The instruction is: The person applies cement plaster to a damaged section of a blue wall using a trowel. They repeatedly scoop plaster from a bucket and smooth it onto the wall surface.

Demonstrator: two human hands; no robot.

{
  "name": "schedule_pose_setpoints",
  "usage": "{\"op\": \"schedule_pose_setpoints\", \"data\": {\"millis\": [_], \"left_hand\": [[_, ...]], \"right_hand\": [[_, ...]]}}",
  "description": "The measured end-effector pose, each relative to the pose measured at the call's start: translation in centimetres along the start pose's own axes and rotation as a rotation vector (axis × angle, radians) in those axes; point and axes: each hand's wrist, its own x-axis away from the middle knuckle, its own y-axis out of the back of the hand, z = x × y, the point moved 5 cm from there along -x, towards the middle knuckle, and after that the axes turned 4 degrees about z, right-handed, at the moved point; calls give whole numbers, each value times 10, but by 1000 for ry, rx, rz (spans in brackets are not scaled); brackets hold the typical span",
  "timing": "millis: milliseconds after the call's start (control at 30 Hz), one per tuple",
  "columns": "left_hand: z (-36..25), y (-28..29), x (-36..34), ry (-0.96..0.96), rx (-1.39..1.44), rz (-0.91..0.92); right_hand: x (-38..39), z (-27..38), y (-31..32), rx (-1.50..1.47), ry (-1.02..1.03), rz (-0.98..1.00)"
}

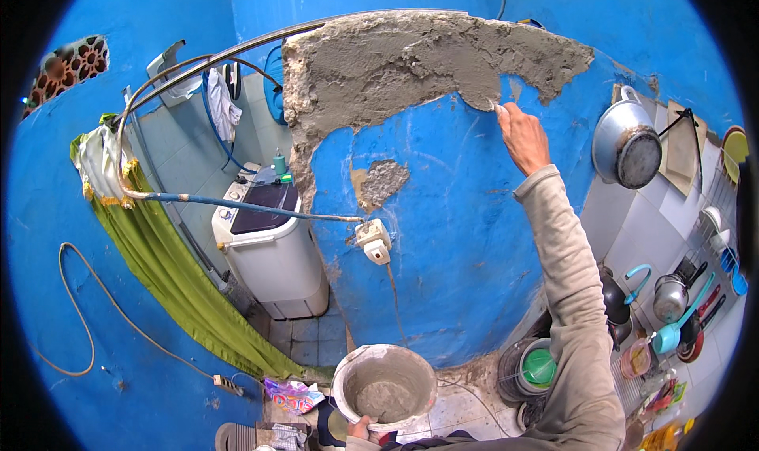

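Note:
My right hand [522, 135], at the end of a long grey sleeve, is closed on the small handle of what looks like a trowel [484, 95], its blade hard to tell apart from wet grey mortar. It is against the lower edge of the rough mortar band [364, 64] across the top of the blue wall [443, 253]. Low in the view, my left hand [360, 427] grips the rim of a round pale bucket [421, 376] with grey mortar inside. A bare patch [383, 182] and a white socket [373, 241] are on the wall's middle.
A washing machine [281, 265] stands behind a green curtain [158, 269] at left, with a pipe [261, 204] crossing to the socket. Right are a hanging pot [628, 143], utensils [668, 336] on tiles and a container with a green inside [539, 366]. A plastic packet [292, 396] lies beside the bucket.

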Motion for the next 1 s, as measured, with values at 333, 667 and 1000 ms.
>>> {"op": "schedule_pose_setpoints", "data": {"millis": [333, 667, 1000], "left_hand": [[-9, -14, 27, -110, -129, -109], [-13, -28, 41, -166, -161, -199], [-11, -14, 44, -203, -158, -248]], "right_hand": [[23, -20, -8, 14, -64, 4], [93, 14, -20, -669, -363, 220], [49, 86, -52, -59, -13, 39]]}}
